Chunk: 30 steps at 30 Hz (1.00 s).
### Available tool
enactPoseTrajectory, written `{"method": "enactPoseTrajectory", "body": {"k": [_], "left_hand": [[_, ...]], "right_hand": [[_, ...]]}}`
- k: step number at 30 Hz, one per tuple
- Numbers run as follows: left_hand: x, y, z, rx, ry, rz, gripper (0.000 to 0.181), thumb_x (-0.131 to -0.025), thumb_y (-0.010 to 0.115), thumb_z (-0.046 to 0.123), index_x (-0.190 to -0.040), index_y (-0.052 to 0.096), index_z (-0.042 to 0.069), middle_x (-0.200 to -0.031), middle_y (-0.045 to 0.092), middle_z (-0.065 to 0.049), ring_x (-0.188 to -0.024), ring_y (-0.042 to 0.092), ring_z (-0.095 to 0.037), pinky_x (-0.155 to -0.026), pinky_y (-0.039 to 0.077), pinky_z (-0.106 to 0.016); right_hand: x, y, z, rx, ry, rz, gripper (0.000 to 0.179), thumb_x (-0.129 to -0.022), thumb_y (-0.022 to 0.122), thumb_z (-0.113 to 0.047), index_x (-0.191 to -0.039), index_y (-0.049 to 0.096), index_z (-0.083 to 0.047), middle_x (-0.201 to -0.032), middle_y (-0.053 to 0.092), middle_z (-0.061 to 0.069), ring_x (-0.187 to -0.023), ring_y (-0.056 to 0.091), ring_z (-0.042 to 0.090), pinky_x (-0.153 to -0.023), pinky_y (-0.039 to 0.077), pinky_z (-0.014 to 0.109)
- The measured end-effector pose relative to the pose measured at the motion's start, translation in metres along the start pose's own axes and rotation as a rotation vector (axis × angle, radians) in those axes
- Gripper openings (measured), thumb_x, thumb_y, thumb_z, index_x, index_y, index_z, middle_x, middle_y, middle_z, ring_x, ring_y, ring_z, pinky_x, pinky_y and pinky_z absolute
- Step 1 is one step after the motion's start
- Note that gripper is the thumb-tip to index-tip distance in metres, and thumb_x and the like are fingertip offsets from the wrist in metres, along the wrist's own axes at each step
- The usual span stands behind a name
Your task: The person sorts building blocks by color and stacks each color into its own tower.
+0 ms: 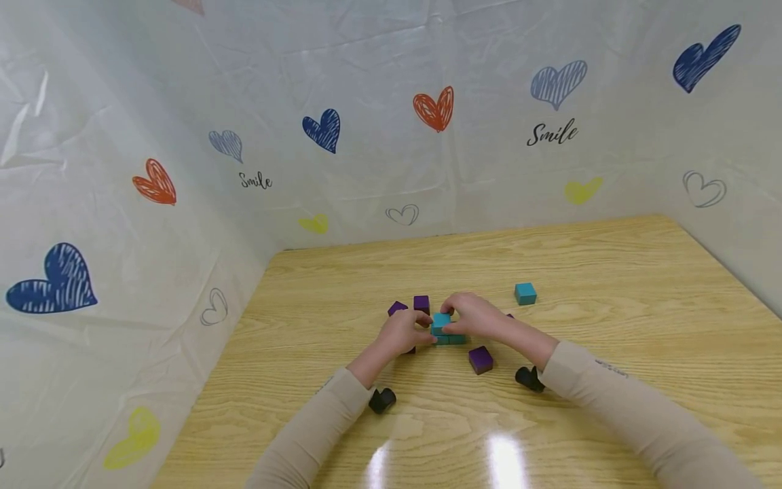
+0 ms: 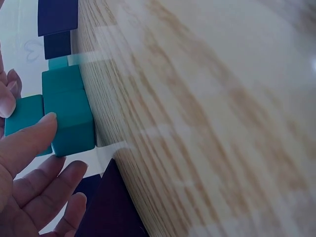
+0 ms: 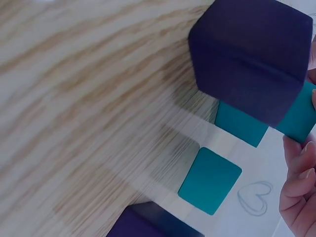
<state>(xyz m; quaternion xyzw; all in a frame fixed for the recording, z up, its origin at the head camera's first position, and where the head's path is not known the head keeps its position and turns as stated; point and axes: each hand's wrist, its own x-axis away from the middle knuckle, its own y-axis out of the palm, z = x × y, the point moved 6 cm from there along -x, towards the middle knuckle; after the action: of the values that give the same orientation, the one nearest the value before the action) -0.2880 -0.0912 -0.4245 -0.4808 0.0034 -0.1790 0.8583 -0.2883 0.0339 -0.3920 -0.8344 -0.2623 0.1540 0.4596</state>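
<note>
Upper teal block (image 1: 441, 322), atop lower teal blocks (image 1: 457, 339) in the head view, is pinched by the left hand (image 1: 403, 331) and right hand (image 1: 475, 316); the bench (image 1: 342, 278) runs well beyond to its far edge, with open room right of a loose teal block (image 1: 525, 293). Left wrist view: a purple block (image 2: 112, 207) crowds the lower fingers (image 2: 74, 177). Right wrist view: a purple cube (image 3: 249, 57) stands in front, partly hiding the upper teal block.
</note>
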Motion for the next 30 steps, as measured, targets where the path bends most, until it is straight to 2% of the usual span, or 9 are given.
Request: {"method": "enactPoseTrajectory", "body": {"k": [13,20,30], "left_hand": [[-0.0001,0.0,-0.0006,-0.011,0.013,0.005,0.037,-0.078,0.073,0.025,-0.108,0.065,0.006,-0.106,0.065,-0.006,-0.1,0.06,-0.022,-0.082,0.049,-0.035],[0.0005,-0.0007,0.001,-0.033,0.053,0.019,0.038,-0.078,0.073,0.025,-0.11,0.063,0.008,-0.106,0.065,-0.005,-0.095,0.061,-0.02,-0.08,0.05,-0.034],[0.0007,0.0003,0.0017,-0.029,0.065,0.013,0.036,-0.079,0.073,0.024,-0.109,0.064,0.008,-0.106,0.066,-0.005,-0.094,0.062,-0.02,-0.079,0.05,-0.033]], "right_hand": [[-0.0026,0.0038,-0.0017,-0.036,-0.001,0.018,0.025,-0.078,0.073,-0.017,-0.097,0.065,-0.002,-0.094,0.062,0.008,-0.088,0.059,0.025,-0.07,0.049,0.03],[-0.0035,0.0044,-0.0015,-0.019,0.014,0.001,0.026,-0.079,0.072,-0.019,-0.098,0.064,-0.003,-0.094,0.062,0.008,-0.088,0.059,0.023,-0.071,0.049,0.03],[-0.0023,0.0029,0.0012,-0.039,0.023,-0.021,0.03,-0.079,0.072,-0.02,-0.101,0.064,-0.002,-0.097,0.062,0.009,-0.09,0.059,0.024,-0.073,0.049,0.032]]}}
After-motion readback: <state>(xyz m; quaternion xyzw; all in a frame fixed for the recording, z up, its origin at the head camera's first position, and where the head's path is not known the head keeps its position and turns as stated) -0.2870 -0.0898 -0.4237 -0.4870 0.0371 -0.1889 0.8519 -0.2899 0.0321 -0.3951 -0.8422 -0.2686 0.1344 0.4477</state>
